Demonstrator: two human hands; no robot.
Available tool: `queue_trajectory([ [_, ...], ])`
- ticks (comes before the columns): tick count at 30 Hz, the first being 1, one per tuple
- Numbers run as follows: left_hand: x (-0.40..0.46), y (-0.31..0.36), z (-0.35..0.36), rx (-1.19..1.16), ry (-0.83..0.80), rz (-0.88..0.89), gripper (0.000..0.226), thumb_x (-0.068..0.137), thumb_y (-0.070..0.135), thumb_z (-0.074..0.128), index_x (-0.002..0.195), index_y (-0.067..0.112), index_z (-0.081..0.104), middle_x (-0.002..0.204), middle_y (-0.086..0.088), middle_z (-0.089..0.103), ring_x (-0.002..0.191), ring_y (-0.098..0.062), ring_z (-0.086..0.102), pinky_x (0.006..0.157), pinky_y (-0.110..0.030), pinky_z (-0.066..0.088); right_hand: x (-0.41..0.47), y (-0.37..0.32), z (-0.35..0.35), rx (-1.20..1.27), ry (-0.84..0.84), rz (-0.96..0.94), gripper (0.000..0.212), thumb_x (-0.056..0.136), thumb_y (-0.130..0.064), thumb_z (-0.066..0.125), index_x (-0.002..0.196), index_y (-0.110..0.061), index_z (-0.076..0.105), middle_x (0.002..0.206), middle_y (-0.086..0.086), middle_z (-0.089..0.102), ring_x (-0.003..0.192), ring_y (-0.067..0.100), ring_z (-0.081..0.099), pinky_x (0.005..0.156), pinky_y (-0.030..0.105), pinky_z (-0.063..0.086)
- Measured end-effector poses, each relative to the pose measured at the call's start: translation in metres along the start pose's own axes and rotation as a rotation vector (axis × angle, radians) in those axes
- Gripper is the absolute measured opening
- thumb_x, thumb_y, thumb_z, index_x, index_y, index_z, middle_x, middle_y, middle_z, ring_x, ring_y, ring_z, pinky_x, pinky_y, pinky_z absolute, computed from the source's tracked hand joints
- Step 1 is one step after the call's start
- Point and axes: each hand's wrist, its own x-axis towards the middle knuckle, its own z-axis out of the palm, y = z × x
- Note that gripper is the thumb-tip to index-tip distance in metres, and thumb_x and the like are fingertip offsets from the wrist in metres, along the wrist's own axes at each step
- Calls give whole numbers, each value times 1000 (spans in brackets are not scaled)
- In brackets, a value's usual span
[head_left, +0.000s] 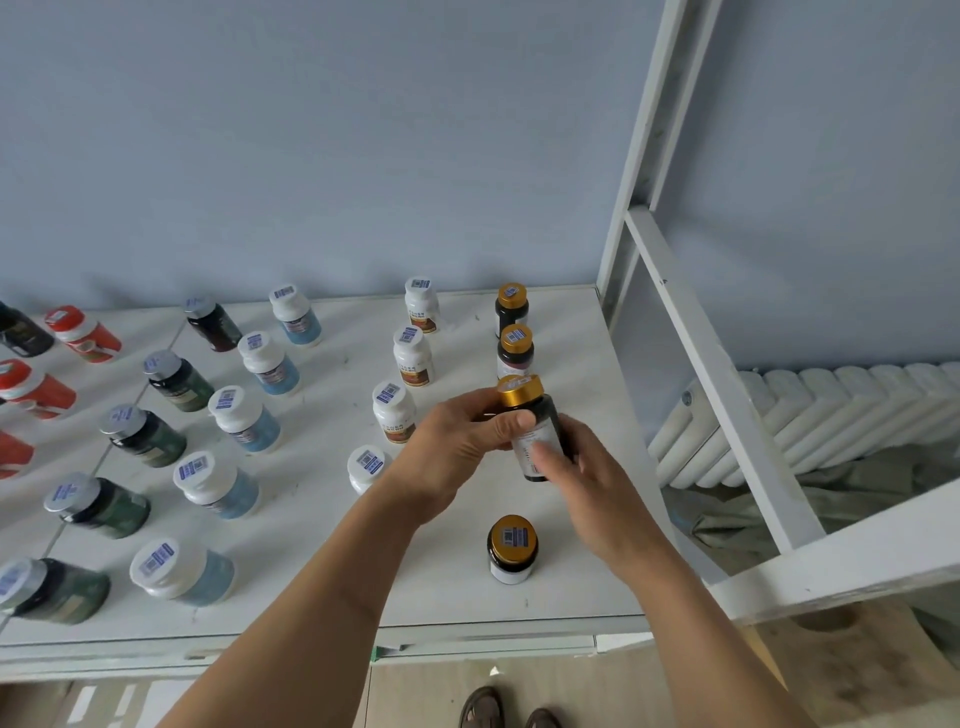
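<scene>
**A:** The left forearm (311, 597) and right forearm (691, 597) stretch from 6 o'clock and meet over the table (571, 332). What is in the hands?

**B:** One dark bottle (540, 436) with a gold cap (521, 391). It is held clear of the table, at about 1 o'clock from the middle of the view.

**A:** Are both grips on it?

**B:** Yes. The left grip (462, 447) curls round the upper part just under the cap, with the thumb across the front. The right grip (587, 483) clasps the lower part, with the thumb on the white label.

**A:** Is it upright?

**B:** Nearly. The cap leans a little toward 11 o'clock.

**A:** What is around it?

**B:** A near bottle (511, 551) of the same kind stands on the table at its 6 o'clock. A far pair (514, 353) stands in line at its 12 o'clock. White bottles (395, 415) form a column at 9 o'clock. Further that way are blue bottles (244, 431), green bottles (145, 436) and red bottles (83, 332). At 3 o'clock, off the table, stand a white frame (727, 389) and a radiator (831, 415).
</scene>
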Motion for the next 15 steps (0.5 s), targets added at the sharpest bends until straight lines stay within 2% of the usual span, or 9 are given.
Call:
queue_trajectory([
  [2, 0, 0, 0, -1, -1, -13, 40, 84, 33, 71, 120, 16, 68, 115, -5, 73, 111, -27, 65, 106, -44, 45, 2, -1, -2, -48, 5, 1, 32, 90, -53, 61, 119, -44, 50, 108, -22, 66, 99, -7, 63, 88, 20, 52],
  [5, 1, 1, 1, 40, 18, -31, 37, 81, 37, 72, 115, 22, 70, 114, 0, 73, 110, -22, 65, 103, -38, 45, 4, -1, 2, -116, 83, -10, 46, 85, -43, 74, 118, -33, 44, 104, -14, 60, 96, 2, 60, 73, 10, 49],
  [6, 1, 1, 0, 39, 18, -30, 36, 82, 36, 71, 116, 22, 70, 114, 0, 73, 110, -22, 64, 102, -36, 44, 4, 0, 2, -94, 69, -6, 47, 84, -45, 75, 117, -34, 44, 106, -14, 59, 99, 3, 59, 74, 10, 48],
  [8, 2, 0, -4, 8, 5, -19, 38, 85, 31, 69, 121, 18, 68, 118, 0, 72, 114, -20, 63, 105, -35, 43, 5, 2, -2, -21, -12, 24, 39, 86, -54, 67, 118, -43, 48, 116, -18, 62, 111, 5, 60, 90, 19, 48],
  [10, 2, -1, -7, -11, -14, -6, 40, 87, 27, 68, 125, 15, 66, 123, 0, 70, 120, -17, 61, 109, -36, 39, 7, 5, -7, -35, -41, 21, 31, 91, -49, 65, 118, -48, 51, 120, -17, 65, 115, 3, 60, 99, 26, 48],
  [13, 4, -1, -3, -27, -23, -16, 37, 85, 21, 71, 122, 15, 67, 119, -1, 72, 116, -15, 64, 108, -35, 41, 9, 6, -1, -145, 11, -32, 34, 90, -34, 70, 116, -44, 50, 117, -16, 63, 105, -7, 58, 82, 7, 45],
  [15, 6, -1, 0, -24, -25, -33, 35, 82, 20, 73, 117, 18, 68, 114, 0, 73, 110, -13, 67, 100, -29, 47, 9, 8, 5, -183, 48, -52, 38, 89, -35, 71, 121, -38, 51, 120, -14, 61, 103, -10, 56, 77, 3, 44],
])
